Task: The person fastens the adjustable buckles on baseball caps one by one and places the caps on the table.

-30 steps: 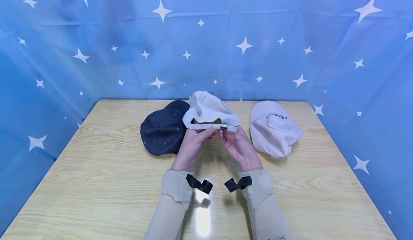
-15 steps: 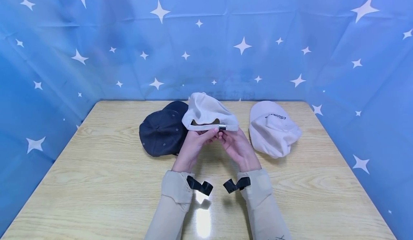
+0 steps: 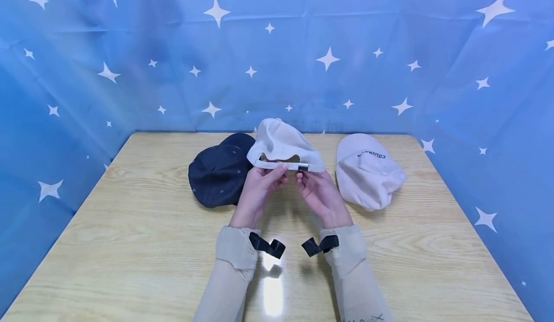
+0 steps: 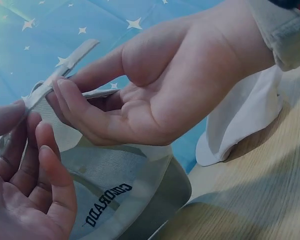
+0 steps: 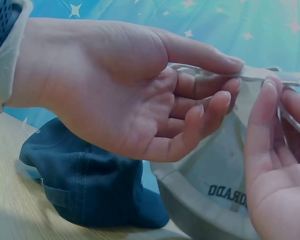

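Observation:
Both hands hold up a white baseball cap (image 3: 283, 141) by its back strap (image 3: 270, 165), above the table with the rear opening facing me. My left hand (image 3: 259, 187) pinches the strap between thumb and fingers, left of the metal buckle (image 3: 303, 167). On the buckle's other side my right hand (image 3: 322, 194) pinches the band. In the left wrist view the strap's end (image 4: 85, 50) sticks out past the right fingertips. Dark lettering (image 4: 107, 205) shows on the cap's inner front. The brim is hidden behind the crown in the head view.
A navy cap (image 3: 218, 175) lies just left of the held cap. To the right, a second white cap (image 3: 368, 175) with dark lettering rests on the wooden table (image 3: 130, 245). A blue star-printed cloth (image 3: 277, 62) hangs behind and at both sides.
The held cap has risen slightly. The strap end right of the buckle, which stood out a second ago, now lies in line with the band. Both hands keep their pinch.

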A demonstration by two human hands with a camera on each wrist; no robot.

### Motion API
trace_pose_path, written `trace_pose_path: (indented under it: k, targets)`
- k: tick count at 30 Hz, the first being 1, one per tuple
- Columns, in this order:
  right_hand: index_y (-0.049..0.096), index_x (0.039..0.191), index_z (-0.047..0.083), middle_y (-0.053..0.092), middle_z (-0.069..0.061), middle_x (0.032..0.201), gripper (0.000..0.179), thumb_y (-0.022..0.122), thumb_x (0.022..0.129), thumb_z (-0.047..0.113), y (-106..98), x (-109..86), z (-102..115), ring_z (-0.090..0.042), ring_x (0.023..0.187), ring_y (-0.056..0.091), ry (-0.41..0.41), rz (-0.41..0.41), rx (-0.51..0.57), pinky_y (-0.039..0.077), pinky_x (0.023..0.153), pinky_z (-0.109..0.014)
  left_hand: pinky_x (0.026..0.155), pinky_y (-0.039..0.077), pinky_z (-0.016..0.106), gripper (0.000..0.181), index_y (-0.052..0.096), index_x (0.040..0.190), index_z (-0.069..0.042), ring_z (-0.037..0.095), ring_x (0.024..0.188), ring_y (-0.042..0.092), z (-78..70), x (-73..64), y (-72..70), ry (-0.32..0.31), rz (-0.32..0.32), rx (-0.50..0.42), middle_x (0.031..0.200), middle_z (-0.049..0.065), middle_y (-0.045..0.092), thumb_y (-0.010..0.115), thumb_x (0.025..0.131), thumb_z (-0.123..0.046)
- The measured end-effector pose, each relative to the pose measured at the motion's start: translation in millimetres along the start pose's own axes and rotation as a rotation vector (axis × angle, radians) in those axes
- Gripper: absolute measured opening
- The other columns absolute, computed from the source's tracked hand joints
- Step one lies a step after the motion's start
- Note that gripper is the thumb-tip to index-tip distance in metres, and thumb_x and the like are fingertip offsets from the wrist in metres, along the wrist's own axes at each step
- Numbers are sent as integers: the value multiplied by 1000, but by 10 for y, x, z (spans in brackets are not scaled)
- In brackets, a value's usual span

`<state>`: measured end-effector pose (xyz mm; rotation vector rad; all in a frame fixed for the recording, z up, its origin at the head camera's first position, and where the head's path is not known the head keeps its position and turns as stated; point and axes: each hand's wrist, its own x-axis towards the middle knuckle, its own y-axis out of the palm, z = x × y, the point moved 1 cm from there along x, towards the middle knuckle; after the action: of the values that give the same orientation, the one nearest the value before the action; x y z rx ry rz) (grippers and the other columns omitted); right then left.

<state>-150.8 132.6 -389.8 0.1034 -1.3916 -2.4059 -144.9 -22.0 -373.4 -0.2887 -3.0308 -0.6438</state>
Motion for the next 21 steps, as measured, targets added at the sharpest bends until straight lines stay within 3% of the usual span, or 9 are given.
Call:
trace_pose_path:
  k: [10,21]
  targets:
    - [51,101,4,56,-9,93,15,44,91,-3,16,11,4,-15,77,57,12,-52,-42,48,69,-19,63,43,27,25,60,94,-5,21,73,57,-7,16,-2,12,-4,60,79,8,61,67,80,-25]
    - [54,99,1,57,-11,94,16,40,92,-4,2,10,-2,-17,79,57,12,19,-30,48,71,-21,69,45,30,31,61,95,-4,21,76,57,5,9,-8,-11,-2,71,83,10,61,70,77,-28]
